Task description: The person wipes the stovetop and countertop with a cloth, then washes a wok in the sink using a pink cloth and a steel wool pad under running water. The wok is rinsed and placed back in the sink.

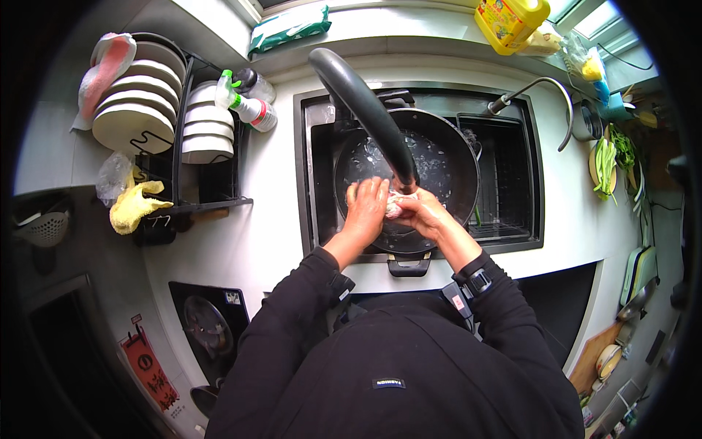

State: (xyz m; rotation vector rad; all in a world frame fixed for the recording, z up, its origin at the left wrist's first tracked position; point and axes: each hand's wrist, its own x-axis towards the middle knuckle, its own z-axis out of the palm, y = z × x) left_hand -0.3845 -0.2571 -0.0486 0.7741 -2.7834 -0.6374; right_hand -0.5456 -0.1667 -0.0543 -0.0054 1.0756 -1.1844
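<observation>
Both hands are over a large black pan (466,164) set in a black sink (299,181), under the spout of a dark faucet (367,104). Between them is a small pale, pinkish item (394,208), wet and partly hidden, whose kind I cannot tell. My right hand (425,211) grips it with thumb and fingers. Lying against its left side, my left hand (368,206) has its fingers bent; whether they close on it is unclear. Water with bubbles or splashes lies in the pan, and the pan's side handle (408,267) rests at the sink's front edge.
Left stand a black dish rack (178,137) with white plates (134,129), a spray bottle (255,112) and a yellow cloth (134,208). A thin curved tap (548,82) rises at the sink's right. Green vegetables (605,164) lie farther right; a yellow jug (507,24) stands on the back ledge.
</observation>
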